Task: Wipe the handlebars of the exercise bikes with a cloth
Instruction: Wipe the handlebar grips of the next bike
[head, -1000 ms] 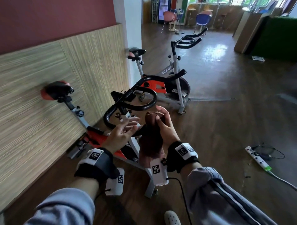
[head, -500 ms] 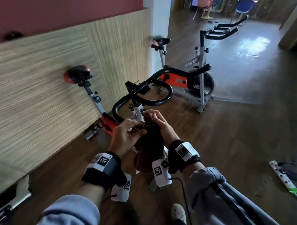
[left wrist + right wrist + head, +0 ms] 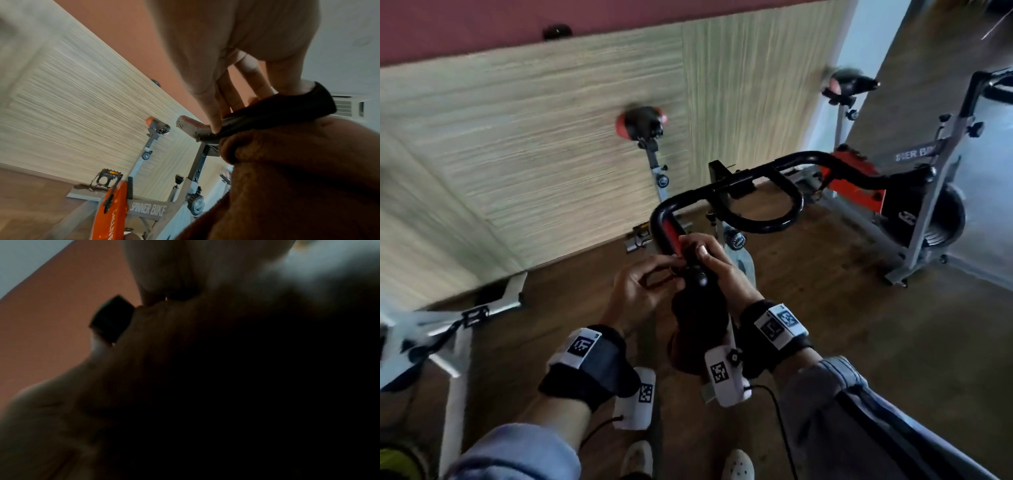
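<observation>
The near bike's black handlebar [image 3: 767, 224] curves toward me, with a red patch by its near end. My right hand [image 3: 722, 270] grips the brown cloth [image 3: 698, 315] wrapped round that end, and the rest of the cloth hangs down. My left hand [image 3: 643, 291] is beside it, fingers curled in. In the left wrist view its fingers [image 3: 211, 105] and thumb pinch the black bar [image 3: 257, 116] just above the cloth [image 3: 298, 178]. The right wrist view is dark and blurred, mostly palm.
The near bike's red-and-black saddle [image 3: 642, 126] stands by the wood-panel wall [image 3: 534, 154]. A second grey and orange bike [image 3: 928, 192] is at the right. Another white bike frame [image 3: 448, 342] sits close on my left. My shoes [image 3: 736, 466] are on the wooden floor below.
My view has swung left and closer to the near bike. The left hand went from spread fingers to pinching the bar end. The right hand stayed on the cloth.
</observation>
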